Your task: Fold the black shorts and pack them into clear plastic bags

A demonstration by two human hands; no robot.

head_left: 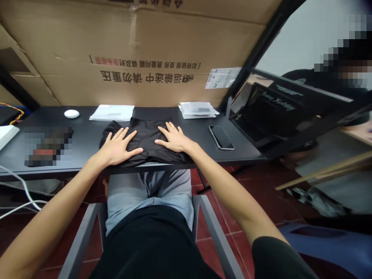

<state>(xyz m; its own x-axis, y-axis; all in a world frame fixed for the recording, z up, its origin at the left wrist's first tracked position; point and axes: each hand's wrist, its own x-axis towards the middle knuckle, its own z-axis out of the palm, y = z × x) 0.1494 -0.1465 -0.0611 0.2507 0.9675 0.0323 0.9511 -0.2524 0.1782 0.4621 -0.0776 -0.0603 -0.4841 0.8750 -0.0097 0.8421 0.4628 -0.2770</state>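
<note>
A dark, thin cloth (145,135) lies creased on the black desk (197,151), close to its front edge. My left hand (117,148) rests palm down on the cloth's left part, fingers spread. On its right part lies my right hand (172,138), also flat with the fingers apart. Between the two hands the middle of the cloth shows, with small folds in it. Neither hand grips anything.
White packets (112,112) and more packets (198,110) lie at the back by a cardboard sheet (145,42). A phone (221,137) is at right, a white oval object (71,114) and a blurred dark item (49,147) at left. A person (310,79) is beyond.
</note>
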